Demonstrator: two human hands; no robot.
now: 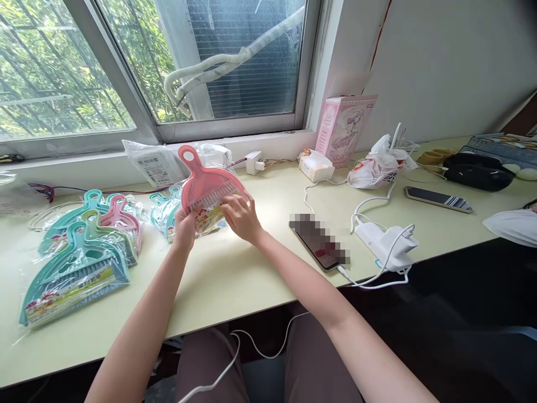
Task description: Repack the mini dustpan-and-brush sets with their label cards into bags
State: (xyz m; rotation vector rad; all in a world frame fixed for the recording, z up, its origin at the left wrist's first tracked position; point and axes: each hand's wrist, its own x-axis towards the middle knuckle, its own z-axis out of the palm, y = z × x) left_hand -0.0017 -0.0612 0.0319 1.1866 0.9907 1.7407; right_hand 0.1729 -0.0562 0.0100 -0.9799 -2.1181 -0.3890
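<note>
A pink dustpan and brush set (207,182) is held up over the table, its ringed handle pointing up and to the left. A colourful printed label (210,217) lies across its lower part, below the pale bristles. My left hand (184,226) is closed on the lower left corner. My right hand (242,215) grips the right side, its bent fingers over the label's right end. Close behind my left hand lies a teal dustpan set (161,212) in clear plastic, partly hidden. To the left, several teal, green and pink bagged sets (79,263) lie in an overlapping pile.
A phone (314,240) on a charging cable and a white power strip (386,243) lie to the right. Behind stand a white box (316,165), a pink box (346,129) and a plastic bag (375,165). Another phone (438,198) and a black case (478,170) lie farther right.
</note>
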